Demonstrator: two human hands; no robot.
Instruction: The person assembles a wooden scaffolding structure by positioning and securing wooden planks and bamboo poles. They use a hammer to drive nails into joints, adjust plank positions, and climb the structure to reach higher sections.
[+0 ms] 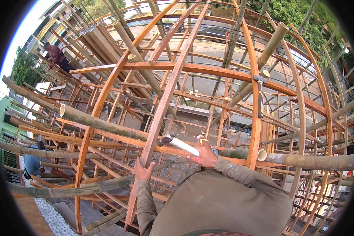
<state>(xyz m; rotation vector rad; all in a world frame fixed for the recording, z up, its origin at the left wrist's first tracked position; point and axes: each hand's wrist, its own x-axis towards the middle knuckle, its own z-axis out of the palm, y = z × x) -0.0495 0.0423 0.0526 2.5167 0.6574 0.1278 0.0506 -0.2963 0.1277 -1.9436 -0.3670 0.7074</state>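
In the head view, gripping the long wooden slat (161,114) with the left hand (144,171), curled round its edge, apparently to steady it; grasping the white-handled hammer (182,145) with the right hand (206,155), far from its dark head, probably for leverage; with a second hammer (260,98) hung at the crossbeam (208,70), perhaps for easy reach

Left hand (144,171) lies forward (thumb spread); right hand (205,156) curls, elbow bent.
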